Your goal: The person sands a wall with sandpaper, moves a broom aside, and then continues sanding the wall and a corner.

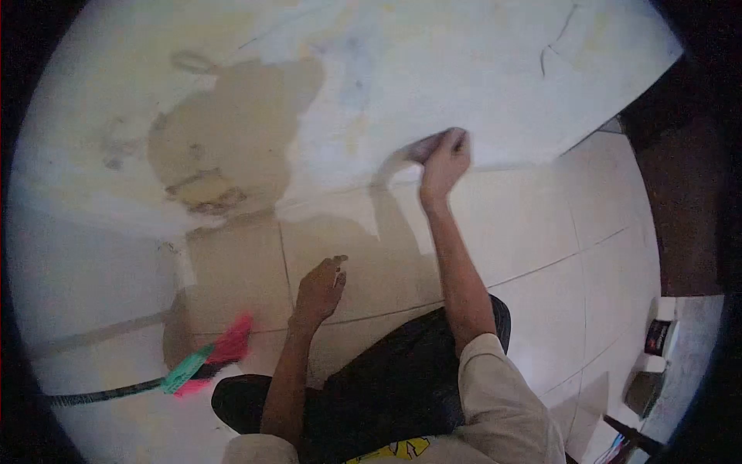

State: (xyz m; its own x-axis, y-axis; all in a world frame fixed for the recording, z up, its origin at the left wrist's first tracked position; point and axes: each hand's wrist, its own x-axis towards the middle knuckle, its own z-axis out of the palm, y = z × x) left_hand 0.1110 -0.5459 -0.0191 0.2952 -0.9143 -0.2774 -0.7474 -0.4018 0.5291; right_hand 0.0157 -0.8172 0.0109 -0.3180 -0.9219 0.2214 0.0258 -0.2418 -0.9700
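My right hand (447, 166) is raised near the pale, stained wall (371, 93), its fingers closed round a dark, flat item (423, 148) that is too blurred to name. Over the tiled floor (510, 232), in front of my knees, hangs my left hand (321, 290). Its fingers are partly curled and apart, with nothing seen between them. Shadows of my head and arm fall across the wall and tiles.
A pink and green bristled thing (197, 363) with a long dark handle lies at the lower left. On the right are a dark upright panel (688, 185), a dark-and-white container (658, 338) and a dark object (643, 393).
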